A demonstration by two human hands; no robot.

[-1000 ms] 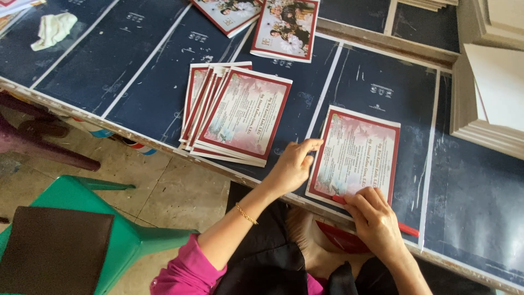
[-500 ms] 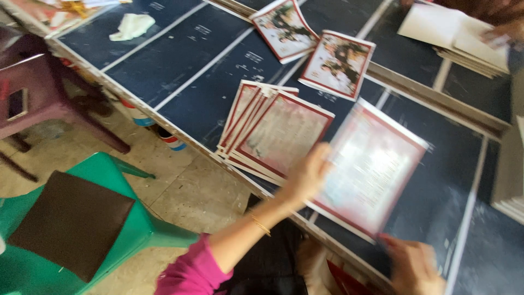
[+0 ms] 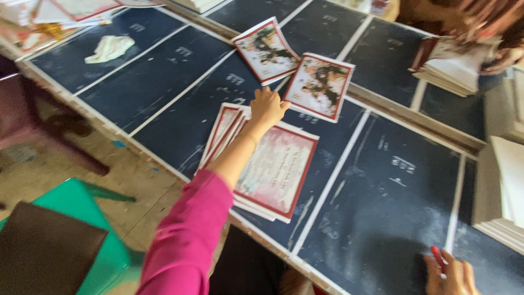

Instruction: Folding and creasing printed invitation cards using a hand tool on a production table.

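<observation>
My left hand [image 3: 267, 106], in a pink sleeve, reaches across the dark blue table [image 3: 382, 207]. Its fingers curl on the far edge of a red-bordered printed sheet [image 3: 278, 169]. That sheet lies on top of a fanned stack of similar sheets [image 3: 221, 134]. Just beyond the hand lie two picture cards, one tilted to the left [image 3: 266, 50] and one to the right [image 3: 319, 86]. My right hand [image 3: 453, 276] rests at the table's near edge, bottom right, with a small red object [image 3: 436, 255] sticking out between its fingers.
Another person's hand [image 3: 499, 57] holds a pile of white sheets [image 3: 453, 68] at the top right. White boards [image 3: 505, 186] are stacked at the right edge. A white cloth [image 3: 109, 48] lies far left. A green stool [image 3: 93, 216] with a brown board [image 3: 43, 251] stands below.
My left hand carried the red-bordered sheet leftward from in front of me and laid it on the fanned stack. My right hand let go of it and stayed near the table edge.
</observation>
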